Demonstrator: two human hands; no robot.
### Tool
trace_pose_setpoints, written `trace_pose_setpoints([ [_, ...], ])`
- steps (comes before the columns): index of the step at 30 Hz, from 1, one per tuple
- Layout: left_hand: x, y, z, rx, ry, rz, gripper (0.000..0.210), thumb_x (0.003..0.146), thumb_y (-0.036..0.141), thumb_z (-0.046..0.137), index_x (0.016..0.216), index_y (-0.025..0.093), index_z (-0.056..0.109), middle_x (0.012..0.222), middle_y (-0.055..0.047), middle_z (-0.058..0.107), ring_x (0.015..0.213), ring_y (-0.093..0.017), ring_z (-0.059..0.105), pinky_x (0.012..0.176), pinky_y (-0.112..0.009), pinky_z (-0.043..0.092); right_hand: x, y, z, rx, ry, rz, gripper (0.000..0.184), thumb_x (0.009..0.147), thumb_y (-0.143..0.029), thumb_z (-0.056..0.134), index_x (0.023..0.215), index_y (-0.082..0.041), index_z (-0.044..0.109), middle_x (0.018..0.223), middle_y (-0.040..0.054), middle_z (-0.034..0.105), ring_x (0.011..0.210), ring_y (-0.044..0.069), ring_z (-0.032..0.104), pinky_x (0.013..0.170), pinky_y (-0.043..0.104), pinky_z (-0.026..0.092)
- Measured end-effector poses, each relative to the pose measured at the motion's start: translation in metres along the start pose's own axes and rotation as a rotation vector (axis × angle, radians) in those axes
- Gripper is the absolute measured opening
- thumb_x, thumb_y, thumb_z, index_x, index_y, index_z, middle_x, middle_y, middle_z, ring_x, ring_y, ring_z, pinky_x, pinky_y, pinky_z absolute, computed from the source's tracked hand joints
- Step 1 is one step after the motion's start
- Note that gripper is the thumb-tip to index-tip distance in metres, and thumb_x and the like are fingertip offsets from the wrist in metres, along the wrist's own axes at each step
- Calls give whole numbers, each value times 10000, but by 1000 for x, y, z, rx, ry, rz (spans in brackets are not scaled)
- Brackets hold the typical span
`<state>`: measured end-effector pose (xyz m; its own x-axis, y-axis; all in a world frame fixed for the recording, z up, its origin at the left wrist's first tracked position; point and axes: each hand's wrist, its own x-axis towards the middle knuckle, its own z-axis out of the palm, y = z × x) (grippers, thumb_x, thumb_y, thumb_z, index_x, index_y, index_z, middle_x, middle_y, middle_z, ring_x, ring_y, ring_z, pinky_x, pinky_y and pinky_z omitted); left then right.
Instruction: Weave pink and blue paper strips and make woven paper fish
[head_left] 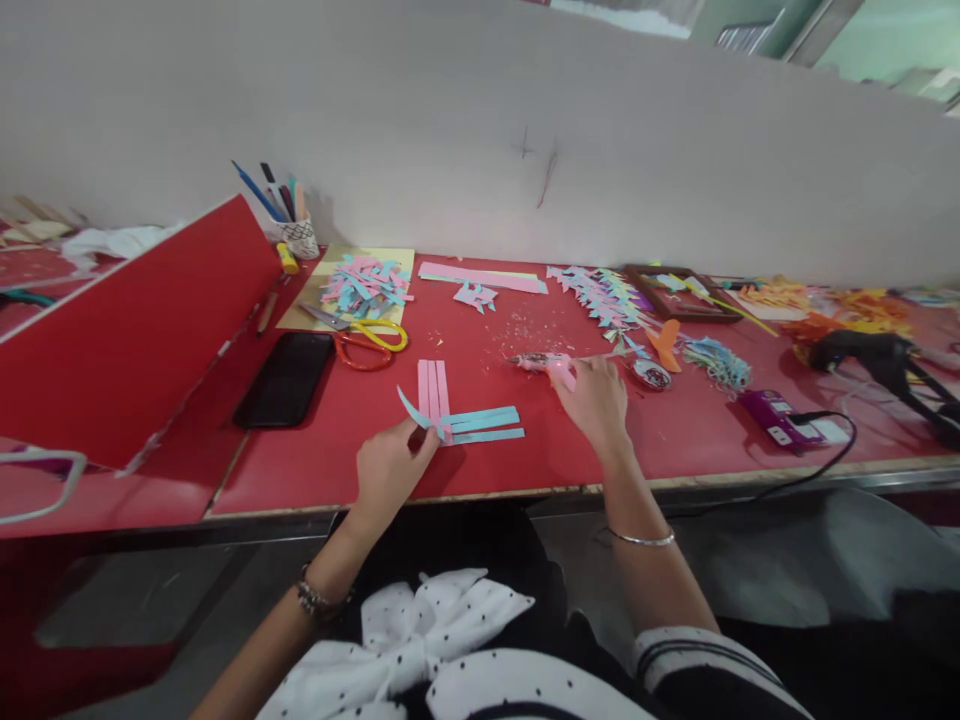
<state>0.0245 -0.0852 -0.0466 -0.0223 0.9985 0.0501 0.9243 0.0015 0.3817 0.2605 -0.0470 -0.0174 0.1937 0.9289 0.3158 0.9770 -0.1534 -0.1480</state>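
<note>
My left hand (391, 465) pinches the corner where pink paper strips (433, 388) and blue paper strips (484, 424) cross. The pink strips point away from me and the blue ones point right. One blue strip end curls up to the left above my fingers. My right hand (598, 405) is closed round a pink hot glue gun (546, 363), whose nozzle points left. The gun is at or just above the table; I cannot tell if it touches. Glue crumbs are scattered near its tip.
On the red table (360, 470) lie scissors (367, 338), a black phone (286, 380), a heap of cut strips (366, 288), long paper strips (480, 276) and folded paper chains (600, 295). A red board (142, 330) leans at left. A purple box (784, 420) with a cord stands right.
</note>
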Motion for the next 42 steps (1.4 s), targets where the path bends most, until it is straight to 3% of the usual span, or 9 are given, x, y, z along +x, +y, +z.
trace_pose_setpoints([
  [2,-1,1,-2,-37,-9,14,230,742,358,494,785,190,645,695,-41,675,632,-161,601,506,-208,290,-4,-14,-7,159,9,-103,287,800,-298,434,973,-124,582,949,150,566,939,257,515,794,388,398],
  [5,-2,1,-4,-47,-12,75,209,731,339,505,813,205,643,784,-32,691,671,-156,612,520,-203,311,-14,-39,-11,572,-267,-346,303,810,-312,423,1048,-167,542,868,61,587,769,153,545,729,287,430],
  [7,-2,0,-4,-29,-17,94,205,748,315,485,826,211,644,791,-32,694,677,-154,612,516,-203,312,-18,-52,-10,737,-445,-380,323,817,-344,412,1073,-183,526,829,32,591,717,128,544,682,258,434],
  [9,-2,-1,-3,-25,-19,94,208,765,294,467,838,215,645,786,-33,696,674,-151,612,513,-201,313,-20,-58,-9,803,-504,-356,308,810,-351,421,1039,-185,542,789,17,587,684,119,535,650,246,427],
  [15,-2,-4,4,-31,20,102,186,770,278,476,819,217,644,810,-39,696,696,-156,617,512,-202,308,-18,-41,-7,746,-425,-339,158,747,-223,471,835,-174,593,683,-10,569,587,106,486,567,223,370],
  [24,-2,-3,4,-12,42,104,121,742,296,535,758,226,632,762,-24,687,667,-146,608,509,-199,311,-40,-16,11,426,-300,-325,151,768,-231,495,862,-205,611,593,-38,571,507,99,475,706,311,289],
  [29,-2,-3,3,-16,34,95,120,737,300,544,760,223,633,758,-17,687,685,-145,613,520,-196,319,-50,-15,19,374,-204,-331,155,775,-198,467,872,-197,588,702,4,613,647,143,545,692,301,247],
  [35,-2,-4,6,-14,57,100,112,729,301,557,757,228,637,755,-16,689,675,-142,613,516,-194,320,-53,-16,18,451,-255,-274,144,771,-193,403,856,-184,518,550,-74,482,479,85,438,694,288,249],
  [42,0,-4,5,-11,41,94,129,740,300,543,778,221,638,794,-19,697,703,-147,622,527,-194,328,-52,-20,14,515,-299,-194,197,719,-197,400,904,-181,464,534,-93,437,485,89,427,714,302,257],
])
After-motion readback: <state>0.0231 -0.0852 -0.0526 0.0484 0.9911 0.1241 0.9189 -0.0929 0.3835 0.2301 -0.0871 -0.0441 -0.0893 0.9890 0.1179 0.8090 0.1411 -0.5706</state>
